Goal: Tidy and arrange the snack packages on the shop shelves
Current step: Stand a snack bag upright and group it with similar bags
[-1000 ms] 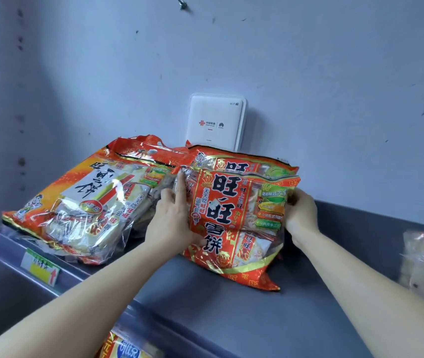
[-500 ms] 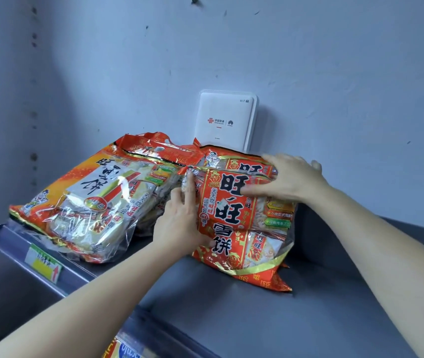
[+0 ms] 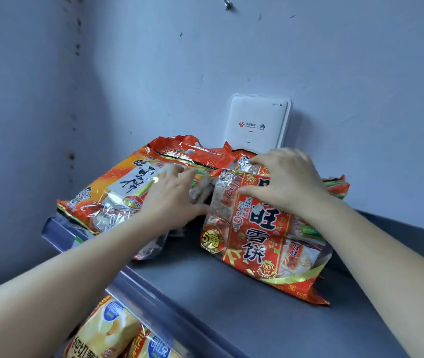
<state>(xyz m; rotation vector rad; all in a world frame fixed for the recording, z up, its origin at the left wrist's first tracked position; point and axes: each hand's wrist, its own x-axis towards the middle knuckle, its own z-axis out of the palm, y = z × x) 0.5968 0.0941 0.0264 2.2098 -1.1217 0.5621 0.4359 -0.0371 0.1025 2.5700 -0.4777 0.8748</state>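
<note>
Left hand [image 3: 172, 200] is now shifted onto the orange bag [image 3: 118, 192], right hand [image 3: 287, 182] still presses the red bag [image 3: 262, 239], fingers [image 3: 273, 157] spread on both, so the bags sit parted on the shelf [image 3: 231, 308], looking tidier.

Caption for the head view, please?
Left hand on the orange bag, right hand on the red bag, grey shelf.

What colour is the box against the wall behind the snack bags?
The box is white with small logos, clearest in the head view.
</note>
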